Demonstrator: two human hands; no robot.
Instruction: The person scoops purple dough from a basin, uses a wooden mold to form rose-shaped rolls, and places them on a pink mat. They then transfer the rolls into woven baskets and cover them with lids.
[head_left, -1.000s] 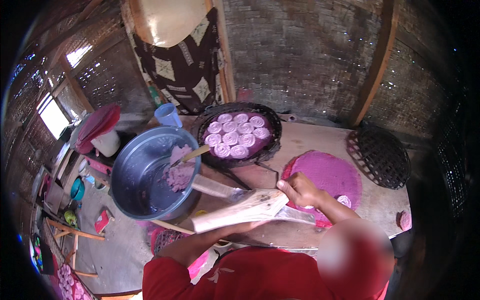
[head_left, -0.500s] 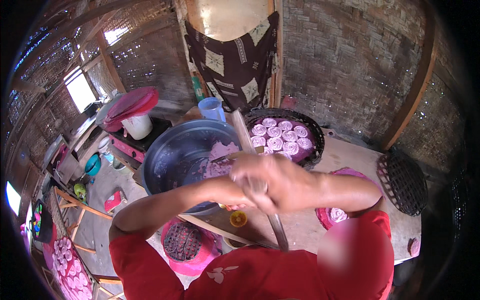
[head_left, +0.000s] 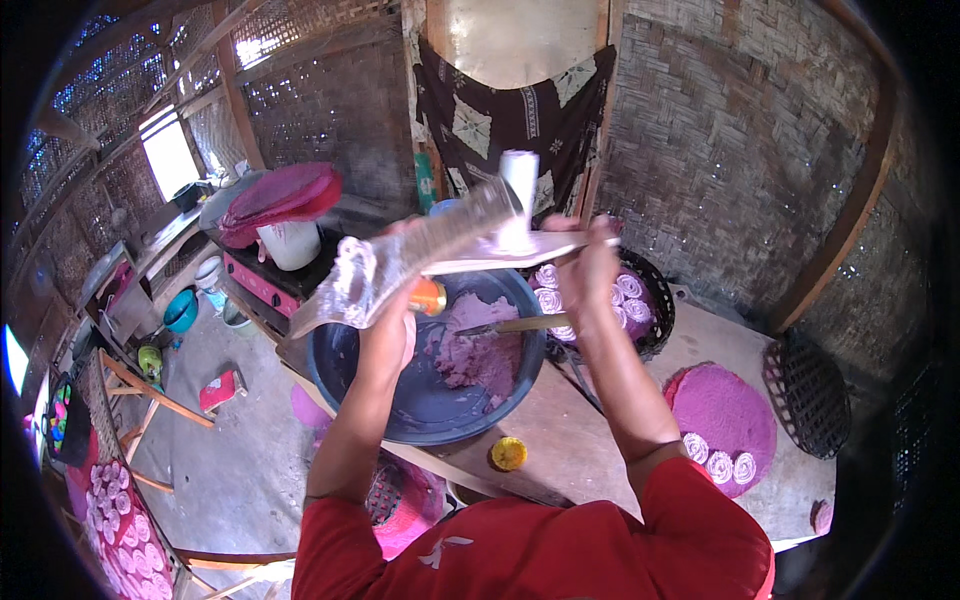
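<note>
Above the basin my left hand (head_left: 392, 325) grips a worn wooden bar (head_left: 425, 245) smeared with pale paste. An orange-and-yellow cylinder (head_left: 428, 297) sticks out beside that hand. My right hand (head_left: 592, 265) is closed on the end of a flat pale wooden piece (head_left: 500, 257), from which a white cylinder (head_left: 518, 200) stands upright. The two wooden pieces cross at an angle; whether they are joined I cannot tell. Below lies a large dark basin (head_left: 335, 400) with a mass of pink dough (head_left: 485, 365) in it. A wooden-handled scraper (head_left: 515, 325) rests in the dough.
Behind my right forearm, a round tray (head_left: 658, 345) bears pink dough swirls. A pink round mat (head_left: 725, 420) with 3 swirls lies on the table (head_left: 580, 455) at right, beside a dark woven basket (head_left: 808, 400). A yellow fluted cup (head_left: 508, 454) stands near the basin.
My hands have moved apart and up, from close together around an upright wooden bar to holding two crossing wooden pieces. The white cylinder has come into sight. The view has shifted slightly.
</note>
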